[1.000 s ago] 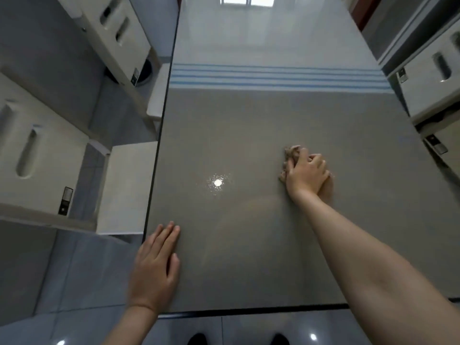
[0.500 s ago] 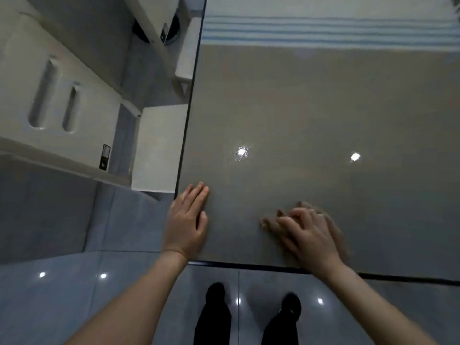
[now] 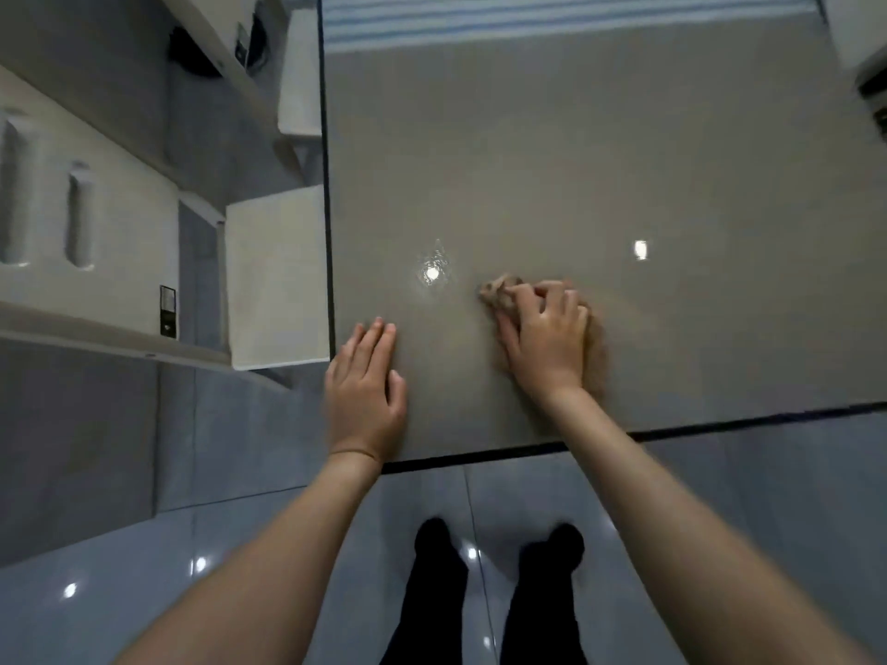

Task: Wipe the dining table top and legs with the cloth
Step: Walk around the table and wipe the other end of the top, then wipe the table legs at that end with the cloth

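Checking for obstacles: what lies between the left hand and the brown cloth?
Head view: only bare glossy grey tabletop separates left hand and crumpled brown cloth.

Dining table top — hard, smooth, high gloss; grey-brown, mirrors two lamp spots. Black edge trim along left and near sides, duller. Cloth bunched under right hand — tan, soft, crumpled, matt. Floor tiles near and left: grey-blue, polished, glossy, thin joint lines, small light glints. Chair seat at left: cream, smooth, low sheen; material not determinable. Striped band at far end, blue and white; cloth or print, cannot tell.
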